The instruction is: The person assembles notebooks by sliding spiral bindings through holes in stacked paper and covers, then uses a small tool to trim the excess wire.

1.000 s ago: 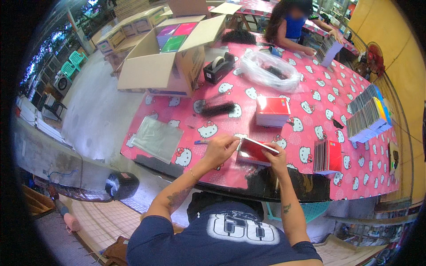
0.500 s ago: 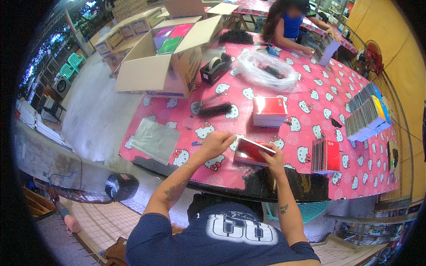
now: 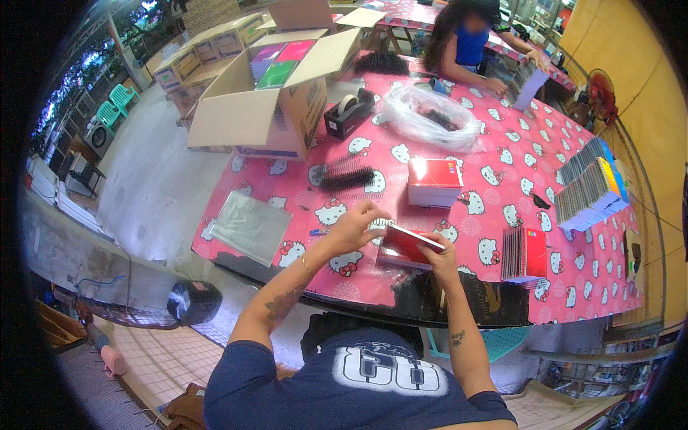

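I hold a thin red notebook [image 3: 405, 242] above the pink patterned table [image 3: 502, 179], near its front edge. My left hand [image 3: 354, 226] pinches the notebook's left, spiral-bound edge. My right hand [image 3: 439, 256] grips its right end from below. A stack of red notebooks [image 3: 434, 181] lies just beyond my hands. A bundle of black spiral coils [image 3: 346, 177] lies to the left of that stack.
A clear plastic sleeve [image 3: 251, 226] lies at the table's left front. An open cardboard box [image 3: 279, 93], a black tape dispenser [image 3: 347, 112] and a clear bag [image 3: 431, 117] sit farther back. Upright notebooks [image 3: 524, 253] and colourful book rows [image 3: 592, 185] stand right. Another person [image 3: 467, 43] works at the far end.
My hands and the red notebook stay in nearly the same place; my left hand has shifted slightly along the notebook's left edge.
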`<action>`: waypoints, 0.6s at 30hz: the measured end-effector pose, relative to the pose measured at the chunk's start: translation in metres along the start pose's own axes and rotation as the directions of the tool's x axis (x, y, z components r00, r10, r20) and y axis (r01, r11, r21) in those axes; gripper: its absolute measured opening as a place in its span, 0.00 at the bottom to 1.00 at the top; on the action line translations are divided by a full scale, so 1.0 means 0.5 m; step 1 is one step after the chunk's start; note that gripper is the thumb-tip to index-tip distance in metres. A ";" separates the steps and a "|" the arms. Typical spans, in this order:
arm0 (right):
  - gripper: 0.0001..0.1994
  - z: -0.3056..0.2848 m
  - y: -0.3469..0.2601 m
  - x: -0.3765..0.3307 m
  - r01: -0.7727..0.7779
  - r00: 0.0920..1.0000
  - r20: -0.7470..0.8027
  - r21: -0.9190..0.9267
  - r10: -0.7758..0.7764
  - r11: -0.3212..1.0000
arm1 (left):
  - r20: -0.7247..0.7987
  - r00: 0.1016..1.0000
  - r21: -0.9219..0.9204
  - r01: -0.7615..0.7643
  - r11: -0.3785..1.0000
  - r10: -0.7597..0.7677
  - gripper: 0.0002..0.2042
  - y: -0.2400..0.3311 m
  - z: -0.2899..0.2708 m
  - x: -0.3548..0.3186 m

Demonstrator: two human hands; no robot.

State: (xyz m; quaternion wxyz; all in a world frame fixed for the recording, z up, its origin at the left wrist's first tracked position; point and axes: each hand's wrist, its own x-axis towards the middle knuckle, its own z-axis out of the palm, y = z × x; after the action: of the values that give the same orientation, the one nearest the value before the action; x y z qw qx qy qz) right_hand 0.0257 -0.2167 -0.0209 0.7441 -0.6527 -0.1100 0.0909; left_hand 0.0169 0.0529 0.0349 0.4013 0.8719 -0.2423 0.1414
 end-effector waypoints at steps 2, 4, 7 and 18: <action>0.10 0.000 0.000 0.001 -0.001 1.000 0.003 -0.008 0.001 1.000 | 0.114 0.993 0.097 -0.030 0.995 0.019 0.16 -0.015 0.002 0.012; 0.10 0.000 0.002 0.003 0.003 1.000 0.007 -0.015 -0.003 1.000 | 0.162 0.987 0.114 -0.024 0.993 0.006 0.17 -0.021 0.002 0.014; 0.10 -0.007 0.000 0.000 0.000 1.000 -0.012 -0.036 0.000 0.999 | 0.151 0.989 0.024 -0.001 1.000 -0.002 0.16 0.007 -0.005 0.028; 0.11 0.000 0.000 -0.001 -0.005 1.000 0.001 -0.032 0.005 0.999 | 0.515 0.788 -0.585 0.611 0.534 -0.337 0.13 -0.062 0.008 0.031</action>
State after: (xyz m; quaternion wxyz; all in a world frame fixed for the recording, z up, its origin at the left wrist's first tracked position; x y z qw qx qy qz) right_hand 0.0253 -0.2171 -0.0208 0.7334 -0.6645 -0.1103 0.0916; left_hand 0.0468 0.0622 0.0195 0.6872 0.6809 -0.0925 -0.2359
